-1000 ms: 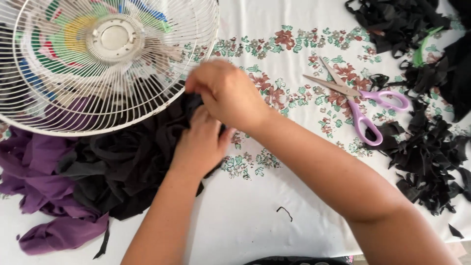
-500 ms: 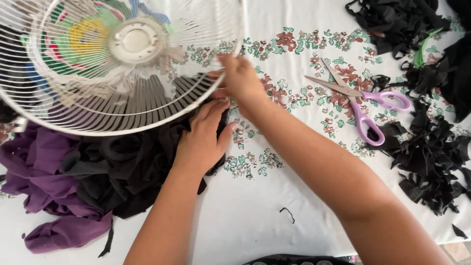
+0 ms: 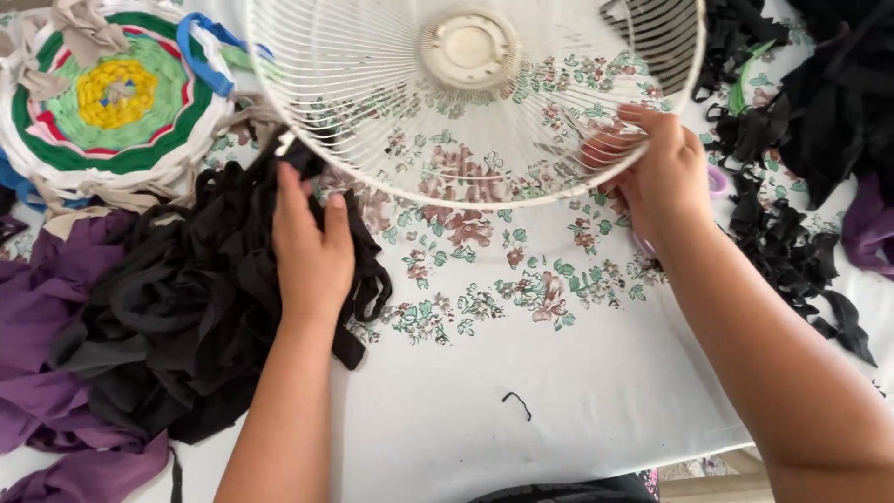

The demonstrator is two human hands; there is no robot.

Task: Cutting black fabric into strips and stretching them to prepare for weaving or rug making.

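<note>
The right hand [image 3: 666, 172] grips the rim of the bare white fan grille [image 3: 470, 98], held over the table. The left hand [image 3: 312, 247] presses flat on black strips [image 3: 196, 307]. A woven round mat [image 3: 112, 98] lies finished nearby; this grille has no weaving yet.

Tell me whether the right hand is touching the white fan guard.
Touching. The head view shows the right hand with its fingers curled over the rim of the white fan guard, gripping it.
</note>
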